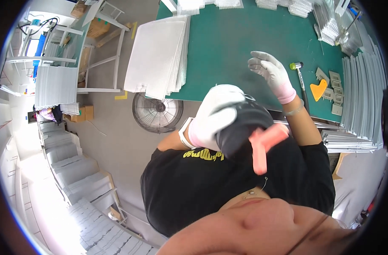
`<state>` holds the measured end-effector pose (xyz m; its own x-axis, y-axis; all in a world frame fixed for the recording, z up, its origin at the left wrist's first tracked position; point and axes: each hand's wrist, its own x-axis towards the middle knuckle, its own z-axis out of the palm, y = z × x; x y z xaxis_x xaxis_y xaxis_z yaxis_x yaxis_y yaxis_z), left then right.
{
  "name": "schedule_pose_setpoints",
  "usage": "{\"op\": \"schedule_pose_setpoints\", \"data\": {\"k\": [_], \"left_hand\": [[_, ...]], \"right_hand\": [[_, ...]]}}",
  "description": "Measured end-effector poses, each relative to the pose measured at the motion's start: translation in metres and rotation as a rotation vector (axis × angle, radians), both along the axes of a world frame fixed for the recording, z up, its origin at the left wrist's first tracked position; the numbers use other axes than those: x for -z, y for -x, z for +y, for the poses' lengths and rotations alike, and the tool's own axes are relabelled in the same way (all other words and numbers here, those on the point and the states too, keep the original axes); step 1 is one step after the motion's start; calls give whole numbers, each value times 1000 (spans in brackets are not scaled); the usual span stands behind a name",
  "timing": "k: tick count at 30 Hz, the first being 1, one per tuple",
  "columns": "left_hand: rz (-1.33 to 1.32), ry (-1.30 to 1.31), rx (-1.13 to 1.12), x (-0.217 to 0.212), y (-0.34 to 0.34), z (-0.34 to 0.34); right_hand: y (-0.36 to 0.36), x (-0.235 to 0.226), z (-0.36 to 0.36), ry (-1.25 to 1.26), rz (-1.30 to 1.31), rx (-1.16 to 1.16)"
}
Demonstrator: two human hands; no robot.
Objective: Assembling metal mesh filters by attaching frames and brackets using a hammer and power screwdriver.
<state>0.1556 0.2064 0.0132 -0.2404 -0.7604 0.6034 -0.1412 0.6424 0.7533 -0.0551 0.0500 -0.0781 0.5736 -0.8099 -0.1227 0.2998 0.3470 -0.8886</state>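
My left hand (213, 112), in a white glove, is wrapped round a black, round, bottle-like thing (247, 121) in front of my chest. A thin ring or loop shows near the thing's far end. By its near end is a coral-pink Y-shaped piece (262, 146), blurred; whether it is joined to the black thing I cannot tell. My right hand (271, 75), also gloved, hovers over the green table (228, 46) with its fingers apart and nothing in them. To its right lies a mallet (299, 76) with a green-and-black head.
White sheets (158, 55) are stacked at the table's left edge. A yellow scraper (318, 90) lies beside grey plastic parts (337, 91) and long grey strips (364, 91) at right. A floor fan (158, 112) stands below the table's left edge. Further left are white frames and stacked panels (56, 87).
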Motion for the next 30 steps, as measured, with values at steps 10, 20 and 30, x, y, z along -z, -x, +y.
{"op": "schedule_pose_setpoints", "data": {"k": [10,20,30], "left_hand": [[385,328,-30,12,38,-18],[738,232,-551,0,112,-1],[498,560,-384,18,68,-5]], "right_hand": [[10,15,19,50,148,26],[3,72,19,283,385,104],[10,72,26,682,485,44]]}}
